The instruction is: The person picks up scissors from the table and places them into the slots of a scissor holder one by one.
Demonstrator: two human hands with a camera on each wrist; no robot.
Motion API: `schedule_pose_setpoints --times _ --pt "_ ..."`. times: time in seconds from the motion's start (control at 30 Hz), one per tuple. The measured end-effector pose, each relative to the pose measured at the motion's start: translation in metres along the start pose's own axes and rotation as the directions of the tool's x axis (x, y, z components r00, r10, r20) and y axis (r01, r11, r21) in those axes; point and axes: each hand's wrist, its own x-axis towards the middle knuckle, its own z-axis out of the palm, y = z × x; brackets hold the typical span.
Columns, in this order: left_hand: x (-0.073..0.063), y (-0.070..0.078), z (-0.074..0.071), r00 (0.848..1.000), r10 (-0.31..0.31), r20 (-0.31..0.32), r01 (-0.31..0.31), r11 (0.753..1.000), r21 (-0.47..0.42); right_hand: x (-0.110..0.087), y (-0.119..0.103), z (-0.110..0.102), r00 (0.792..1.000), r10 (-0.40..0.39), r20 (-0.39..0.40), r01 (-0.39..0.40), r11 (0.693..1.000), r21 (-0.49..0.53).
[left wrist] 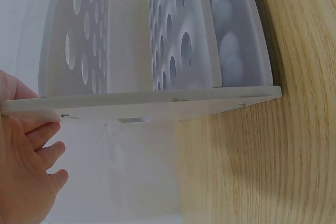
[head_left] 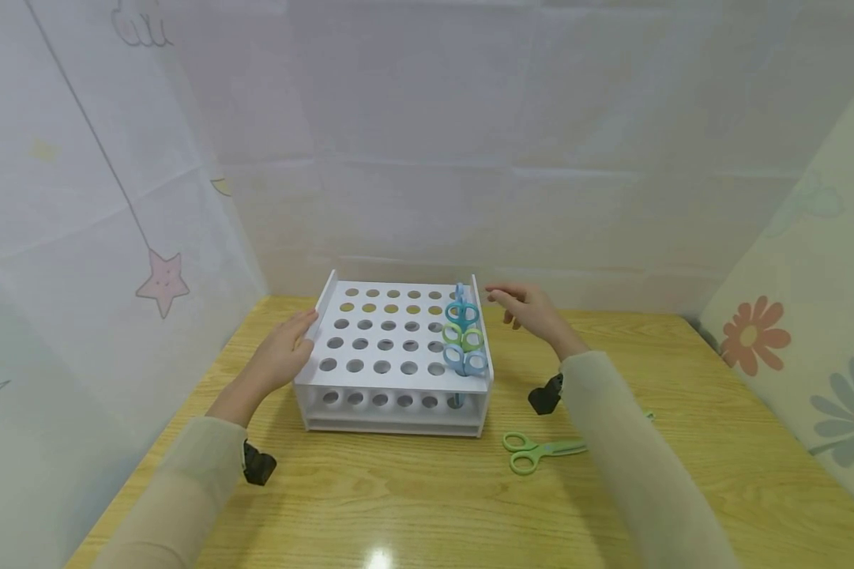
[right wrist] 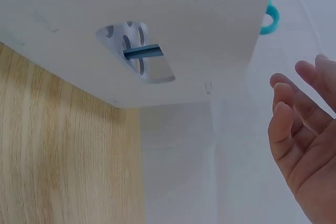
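Observation:
A white rack [head_left: 381,384] with rows of round holes stands on the table. My left hand [head_left: 281,350] holds the upper edge of its left side panel [left wrist: 157,98], part of the hand inside and fingers outside. Off the rack's right panel, my right hand [head_left: 531,310] hovers with loosely bent fingers and holds nothing. Several scissors stand handles up along the right column: light blue scissors [head_left: 455,358] at the front, green scissors [head_left: 472,339], teal scissors [head_left: 462,314], and another blue pair behind. A blue blade [right wrist: 143,52] shows through the panel's cutout in the right wrist view.
Green scissors [head_left: 533,453] lie on the wooden table [head_left: 398,506] right of the rack, partly covered by my right sleeve. Pale printed cloth [head_left: 412,158] hangs behind the table and along both sides.

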Motion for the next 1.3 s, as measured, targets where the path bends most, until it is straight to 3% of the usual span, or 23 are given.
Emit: schedule_pose_setpoints --times 0.53,0.9,1.1,1.3 --pt "-0.001 0.002 -0.002 0.999 -0.040 0.023 0.040 0.999 -0.005 -0.025 0.017 -0.031 0.999 -0.013 -0.051 0.014 1.000 0.019" --pt "0.000 0.002 -0.001 1.000 -0.022 0.021 0.022 1.000 -0.002 -0.046 0.023 -0.049 0.997 -0.052 -0.062 0.051 0.999 -0.019" --pt "0.000 0.002 -0.001 0.999 -0.021 0.024 0.021 1.000 0.004 -0.059 0.023 -0.058 0.999 -0.020 -0.050 0.018 0.999 -0.032" --pt "0.000 0.001 -0.001 0.999 -0.026 0.025 0.025 1.000 0.004 -0.065 0.036 -0.063 0.998 -0.001 -0.057 -0.001 0.999 -0.041"
